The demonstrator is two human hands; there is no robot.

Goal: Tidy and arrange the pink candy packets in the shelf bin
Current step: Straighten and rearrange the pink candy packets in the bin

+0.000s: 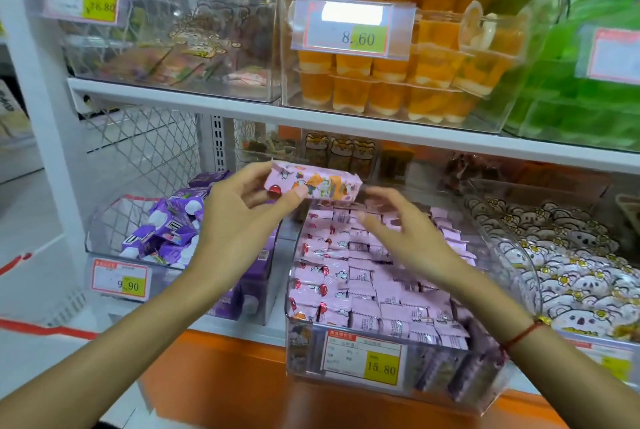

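Observation:
A clear plastic bin [346, 383] with a 15.80 price tag sits on the lower shelf, filled with several pink candy packets [367, 276] in rough rows. My left hand [239, 217] pinches one pink packet [325, 184] by its left end and holds it level above the back of the bin. My right hand [405, 231] hovers over the packets just below and right of the held one, fingers loosely spread and holding nothing.
A bin of purple packets [166, 231] stands to the left, a bin of white koala packets [571, 272] to the right. The upper shelf [242, 110] carries orange jelly cups [398, 82] and green packs [581, 92], close above my hands.

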